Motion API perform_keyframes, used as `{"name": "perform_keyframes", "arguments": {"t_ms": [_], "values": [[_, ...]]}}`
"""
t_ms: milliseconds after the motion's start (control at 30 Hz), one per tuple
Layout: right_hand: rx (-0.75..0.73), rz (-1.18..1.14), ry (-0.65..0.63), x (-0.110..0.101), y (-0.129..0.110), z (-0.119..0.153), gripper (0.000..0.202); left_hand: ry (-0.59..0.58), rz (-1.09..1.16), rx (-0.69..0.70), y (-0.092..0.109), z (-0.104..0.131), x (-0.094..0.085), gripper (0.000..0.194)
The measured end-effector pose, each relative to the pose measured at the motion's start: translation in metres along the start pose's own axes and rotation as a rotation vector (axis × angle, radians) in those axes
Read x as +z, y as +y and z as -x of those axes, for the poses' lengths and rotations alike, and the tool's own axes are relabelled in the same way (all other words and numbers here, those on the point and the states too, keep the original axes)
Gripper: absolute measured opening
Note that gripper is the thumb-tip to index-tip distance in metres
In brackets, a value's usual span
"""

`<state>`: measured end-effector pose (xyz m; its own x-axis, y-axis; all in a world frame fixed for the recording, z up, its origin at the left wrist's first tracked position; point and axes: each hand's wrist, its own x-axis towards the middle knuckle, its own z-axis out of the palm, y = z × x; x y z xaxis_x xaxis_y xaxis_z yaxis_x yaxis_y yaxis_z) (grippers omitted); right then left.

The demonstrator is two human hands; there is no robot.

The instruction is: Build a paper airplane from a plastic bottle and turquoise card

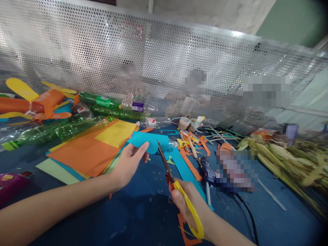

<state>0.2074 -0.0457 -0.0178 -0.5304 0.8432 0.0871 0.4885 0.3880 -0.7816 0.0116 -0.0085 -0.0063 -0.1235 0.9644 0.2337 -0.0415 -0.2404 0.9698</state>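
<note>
The blue paper (147,140) is held above the dark blue surface (135,212), at about the middle of its width and nearer to the far edge, where the perforated metal panel (102,51) stands. The left hand (129,164) is pinched on its near side, thumb on top and fingers beneath. The right hand (197,205) is closed around the yellow handles of the scissors (176,185), whose tips reach to the paper; whether they touch it, I cannot tell. The paper should be very light and rather springy, for it curves by itself; it would crease or tear easily, so a gentle, flat pinch close to its border seems the best hold. At its right end shows the neck of a clear bottle (174,144), probably smooth and easy to roll. The scissors look stiff and somewhat heavier, and their handle loops are the safe place for fingers.
</note>
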Motion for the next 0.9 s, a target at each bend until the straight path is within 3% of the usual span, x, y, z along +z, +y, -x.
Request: {"name": "perform_keyframes", "arguments": {"t_ms": [633, 900], "values": [[0.061, 0.098, -0.009, -0.001, 0.003, -0.004, 0.055, 0.004, 0.123, 0.022, -0.006, -0.008, -0.003, 0.023], [0.064, 0.121, 0.021, 0.000, 0.003, -0.004, 0.054, -0.001, 0.021, 0.114, -0.004, -0.012, -0.003, 0.016]]}}
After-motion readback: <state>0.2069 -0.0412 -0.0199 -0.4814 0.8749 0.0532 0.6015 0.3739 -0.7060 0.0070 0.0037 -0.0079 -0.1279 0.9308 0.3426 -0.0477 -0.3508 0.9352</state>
